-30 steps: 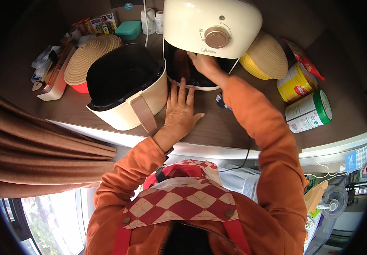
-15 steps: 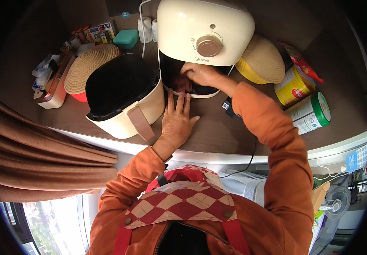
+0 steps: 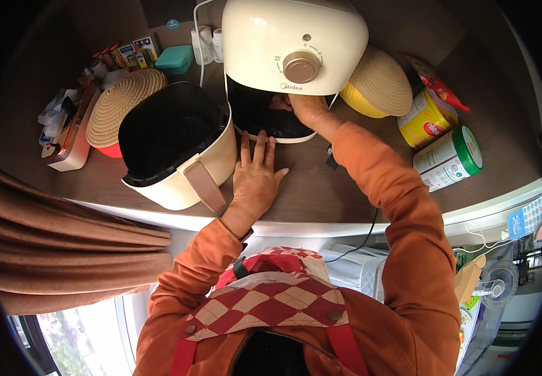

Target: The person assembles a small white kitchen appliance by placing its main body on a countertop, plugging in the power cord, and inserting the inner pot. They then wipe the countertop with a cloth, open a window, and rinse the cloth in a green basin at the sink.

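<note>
The cream air fryer [image 3: 296, 47] has its brown dial facing me and its front cavity exposed. My right hand [image 3: 308, 111] reaches into that dark cavity, partly hidden under the upper housing. Its fingers are bent around something reddish [image 3: 280, 101], too shadowed to make out. With fingers stretched out, my left hand [image 3: 257, 178] rests its fingertips on the lower front rim of the cavity. Left of that hand stands the pulled-out drawer [image 3: 180, 175], cream outside with a black basket inside and a brown handle toward me.
A lidded woven basket [image 3: 123, 103] and a long organizer box [image 3: 73, 147] stand at left. A yellow-sided woven basket [image 3: 377, 88], a yellow can [image 3: 427, 119] and a green-lidded tub [image 3: 449, 158] are at right. A black plug [image 3: 331, 158] lies near the counter's [image 3: 308, 194] middle.
My right hand has gone deeper into the cavity with the reddish thing. The left hand stays at the rim. The whole view has shifted slightly.
</note>
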Demonstrator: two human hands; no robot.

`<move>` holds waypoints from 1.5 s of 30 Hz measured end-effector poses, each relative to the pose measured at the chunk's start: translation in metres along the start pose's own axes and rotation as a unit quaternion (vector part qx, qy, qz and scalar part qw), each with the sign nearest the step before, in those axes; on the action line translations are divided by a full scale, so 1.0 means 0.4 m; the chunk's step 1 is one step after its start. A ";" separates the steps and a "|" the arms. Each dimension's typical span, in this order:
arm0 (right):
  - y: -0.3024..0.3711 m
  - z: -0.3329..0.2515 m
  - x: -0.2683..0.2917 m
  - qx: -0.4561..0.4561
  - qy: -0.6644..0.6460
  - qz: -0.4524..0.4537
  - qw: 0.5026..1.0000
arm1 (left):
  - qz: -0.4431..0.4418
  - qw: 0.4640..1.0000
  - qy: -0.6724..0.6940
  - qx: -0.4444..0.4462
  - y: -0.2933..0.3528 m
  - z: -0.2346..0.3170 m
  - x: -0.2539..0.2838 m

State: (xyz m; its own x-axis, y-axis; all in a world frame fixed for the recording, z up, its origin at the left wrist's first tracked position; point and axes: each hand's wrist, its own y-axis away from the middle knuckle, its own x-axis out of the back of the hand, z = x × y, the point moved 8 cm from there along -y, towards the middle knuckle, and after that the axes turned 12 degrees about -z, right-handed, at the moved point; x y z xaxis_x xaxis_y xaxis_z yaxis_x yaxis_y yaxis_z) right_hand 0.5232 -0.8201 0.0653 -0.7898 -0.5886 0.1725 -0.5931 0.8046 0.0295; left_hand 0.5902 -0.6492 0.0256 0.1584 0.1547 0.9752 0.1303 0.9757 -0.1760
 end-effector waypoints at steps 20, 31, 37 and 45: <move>0.291 -0.164 0.013 0.204 0.395 0.113 0.889 | -0.016 0.999 0.037 -0.016 -0.004 -0.004 -0.001; 0.092 -0.028 -0.059 0.063 0.540 -0.021 0.839 | -0.050 0.999 0.011 -0.009 -0.008 -0.005 -0.015; 0.346 -0.005 0.000 -0.049 0.220 -0.273 0.935 | -0.003 0.999 0.026 -0.023 -0.004 -0.005 -0.004; 0.360 0.082 0.229 -0.056 0.526 0.194 0.826 | -0.017 0.999 0.026 -0.027 -0.006 -0.001 -0.006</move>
State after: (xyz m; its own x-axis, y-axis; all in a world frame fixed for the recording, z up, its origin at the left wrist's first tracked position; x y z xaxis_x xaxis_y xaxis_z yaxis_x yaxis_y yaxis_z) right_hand 0.3604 -0.7608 0.0532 -0.3100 0.0627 0.9487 -0.2616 0.9537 -0.1485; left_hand 0.5898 -0.6518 0.0237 0.2037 0.1114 0.9727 0.1881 0.9706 -0.1505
